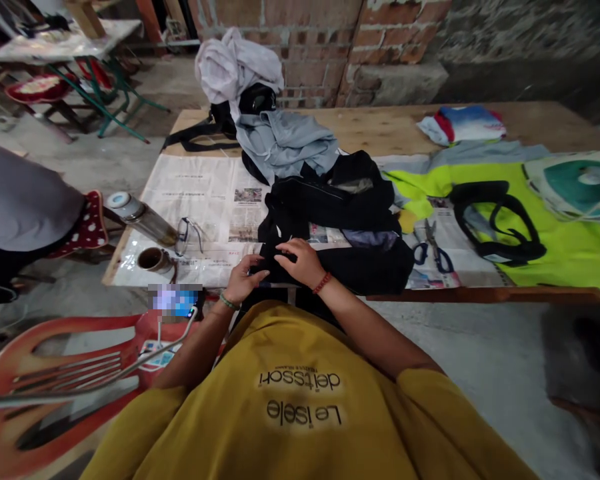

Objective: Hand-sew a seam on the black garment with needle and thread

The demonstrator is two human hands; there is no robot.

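Note:
A black garment [360,270] lies folded along the front edge of the table, partly over newspaper. At its left end, my left hand [243,280] curls thumb and fingers around the black cloth. My right hand [303,261] is just beside it, fingers bent and drawn together over the same cloth. Whatever is between the right fingertips is too small to make out. Dark blue-handled scissors [434,250] lie to the right of the garment. A pair of glasses [189,235] rests on the newspaper to the left.
A tilted bottle [143,219] and a brown cup [154,260] are at the table's left end. Grey cloth [283,140] is heaped behind. At right are a black strap loop [500,223], yellow-green fabric [570,253] and an iron [583,179]. A red chair [70,327] holds a phone.

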